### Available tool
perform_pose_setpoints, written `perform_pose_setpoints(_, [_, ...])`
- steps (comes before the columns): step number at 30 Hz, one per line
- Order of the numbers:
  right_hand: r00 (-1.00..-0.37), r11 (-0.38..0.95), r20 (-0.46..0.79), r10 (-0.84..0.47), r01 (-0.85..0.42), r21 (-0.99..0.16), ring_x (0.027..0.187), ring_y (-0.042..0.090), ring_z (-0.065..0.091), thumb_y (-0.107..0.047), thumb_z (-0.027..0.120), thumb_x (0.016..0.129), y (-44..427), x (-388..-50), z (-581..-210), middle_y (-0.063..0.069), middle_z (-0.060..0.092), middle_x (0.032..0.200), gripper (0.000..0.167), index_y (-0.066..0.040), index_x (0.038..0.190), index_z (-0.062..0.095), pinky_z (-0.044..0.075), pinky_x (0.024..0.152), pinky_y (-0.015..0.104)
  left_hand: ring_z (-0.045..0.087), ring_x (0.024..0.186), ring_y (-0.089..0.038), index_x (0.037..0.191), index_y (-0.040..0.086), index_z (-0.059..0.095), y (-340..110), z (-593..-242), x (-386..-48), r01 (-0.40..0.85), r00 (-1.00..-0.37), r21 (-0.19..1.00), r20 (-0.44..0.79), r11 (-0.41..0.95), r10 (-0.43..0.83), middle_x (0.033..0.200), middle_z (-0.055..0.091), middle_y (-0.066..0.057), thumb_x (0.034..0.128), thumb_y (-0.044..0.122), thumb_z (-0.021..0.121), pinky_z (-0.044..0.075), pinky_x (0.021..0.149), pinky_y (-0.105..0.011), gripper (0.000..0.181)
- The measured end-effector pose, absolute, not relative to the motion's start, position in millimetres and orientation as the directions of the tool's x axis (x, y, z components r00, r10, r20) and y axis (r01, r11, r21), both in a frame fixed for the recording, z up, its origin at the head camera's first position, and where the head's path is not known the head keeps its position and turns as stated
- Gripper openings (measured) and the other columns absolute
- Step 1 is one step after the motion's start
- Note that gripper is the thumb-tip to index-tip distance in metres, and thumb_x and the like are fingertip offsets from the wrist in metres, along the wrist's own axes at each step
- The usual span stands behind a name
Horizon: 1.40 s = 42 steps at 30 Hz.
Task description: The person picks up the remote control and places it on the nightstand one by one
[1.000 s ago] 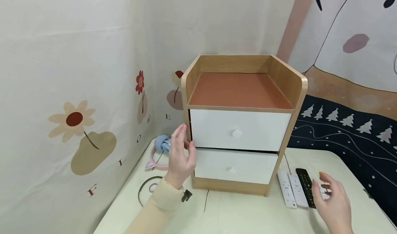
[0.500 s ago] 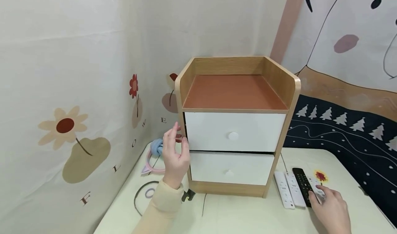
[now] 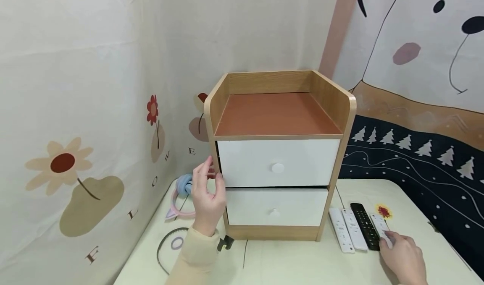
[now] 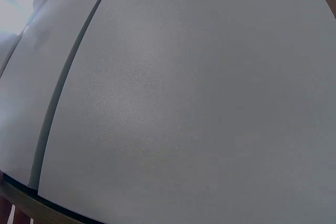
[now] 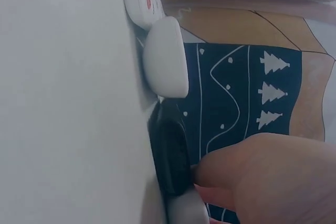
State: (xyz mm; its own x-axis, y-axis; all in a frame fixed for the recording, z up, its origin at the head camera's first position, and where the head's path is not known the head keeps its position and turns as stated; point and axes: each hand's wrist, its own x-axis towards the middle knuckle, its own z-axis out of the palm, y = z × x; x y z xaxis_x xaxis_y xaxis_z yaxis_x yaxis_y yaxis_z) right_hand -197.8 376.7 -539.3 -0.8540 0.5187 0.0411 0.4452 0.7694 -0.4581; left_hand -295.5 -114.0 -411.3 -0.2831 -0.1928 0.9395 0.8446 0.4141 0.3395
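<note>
A small wooden cabinet (image 3: 272, 232) with two white drawers and a reddish-brown top shelf stands on the table. My left hand (image 3: 208, 199) is against its left side panel, the fingers fairly straight along the side and the thumb by the front edge. In the left wrist view the white drawer front (image 4: 173, 103) fills the picture. At the right, my right hand (image 3: 404, 255) has its thumb and fingers around the near end of a white remote control (image 3: 379, 226). That remote lies beside a black remote control (image 3: 365, 227); its near end is partly hidden by the hand.
Two more white remotes (image 3: 341, 230) lie left of the black one, near the cabinet. Behind my left hand are a blue knotted item (image 3: 184, 185) and a pink headband (image 3: 174, 203). A dark hoop (image 3: 161, 245) and a black clip (image 3: 225, 243) lie nearer. Printed cloths hang behind.
My right hand has come down from above the remotes onto the rightmost white one. The left hand stays at the cabinet's side. The head view has turned slightly right.
</note>
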Motion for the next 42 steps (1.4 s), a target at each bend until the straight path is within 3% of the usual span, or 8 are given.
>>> perform_pose_setpoints(5, [-0.855,0.772,-0.006,0.518,0.471,-0.426,0.123,0.068,0.055,-0.018,0.059,0.099,379.1,-195.9,-537.4,0.049,0.053,0.139,0.057,0.014,0.145,0.054,0.046,0.108,0.076,0.066,0.109,-0.034,0.156,-0.001,0.057,-116.3,-408.6,-292.0,0.835,-0.311,0.349,0.937,0.426,-0.157,0.130,0.065,-0.027,0.0969,-0.010,0.064,0.057,0.093,-0.021,0.061])
perform_pose_setpoints(14, [-0.852,0.778,-0.023,0.523,0.489,-0.394,0.115,0.067,0.059,-0.019,0.063,0.093,387.8,-192.7,-532.5,0.051,0.054,0.133,0.061,0.011,0.146,0.054,0.050,0.101,0.074,0.066,0.112,-0.032,0.161,0.003,0.052,-118.2,-401.3,-281.5,0.775,-0.445,0.448,0.888,0.446,-0.118,0.135,0.063,-0.023,0.1012,-0.006,0.064,0.058,0.092,-0.026,0.062])
perform_pose_setpoints(22, [-0.847,0.770,-0.009,0.531,0.487,-0.411,0.116,0.066,0.060,-0.022,0.063,0.096,387.5,-194.3,-535.1,0.049,0.056,0.135,0.060,0.009,0.146,0.056,0.053,0.099,0.074,0.067,0.103,-0.032,0.162,0.002,0.050,-119.0,-401.4,-276.9,0.754,-0.454,0.449,0.884,0.480,-0.113,0.134,0.062,-0.024,0.1017,-0.006,0.063,0.054,0.093,-0.016,0.063])
perform_pose_setpoints(27, [-0.830,0.742,0.008,0.558,0.494,-0.452,0.121,0.064,0.060,-0.023,0.061,0.099,381.2,-194.3,-529.8,0.048,0.056,0.139,0.057,0.009,0.146,0.057,0.053,0.098,0.072,0.067,0.109,-0.034,0.162,0.001,0.050,-120.4,-402.2,-275.5,0.751,-0.441,0.436,0.890,0.496,-0.116,0.131,0.062,-0.025,0.1016,-0.007,0.062,0.053,0.094,-0.015,0.062])
perform_pose_setpoints(39, [-0.799,0.739,0.241,0.551,0.332,-0.586,0.126,0.067,0.058,-0.031,0.066,0.104,367.0,-192.4,-523.8,0.046,0.058,0.141,0.054,0.001,0.147,0.063,0.048,0.100,0.073,0.067,0.112,-0.034,0.162,0.002,0.050,-120.0,-404.8,-273.8,0.736,-0.453,0.448,0.883,0.508,-0.123,0.129,0.063,-0.024,0.1015,-0.008,0.062,0.054,0.093,-0.016,0.063])
perform_pose_setpoints(40, [-0.788,0.741,0.278,0.549,0.305,-0.599,0.124,0.066,0.059,-0.030,0.067,0.104,364.0,-191.4,-522.5,0.045,0.059,0.140,0.052,0.000,0.146,0.065,0.048,0.099,0.071,0.068,0.112,-0.034,0.162,0.002,0.050,-119.8,-404.9,-273.5,0.735,-0.454,0.447,0.883,0.510,-0.121,0.129,0.063,-0.023,0.1015,-0.008,0.062,0.054,0.093,-0.017,0.063])
perform_pose_setpoints(42, [-0.756,0.746,0.367,0.541,0.231,-0.625,0.107,0.055,0.069,-0.027,0.072,0.101,356.7,-189.2,-519.1,0.042,0.064,0.134,0.049,-0.001,0.142,0.070,0.056,0.089,0.053,0.068,0.110,-0.034,0.162,0.002,0.050,-119.6,-404.8,-272.9,0.732,-0.459,0.448,0.881,0.513,-0.115,0.129,0.063,-0.023,0.1017,-0.007,0.062,0.055,0.093,-0.017,0.063])
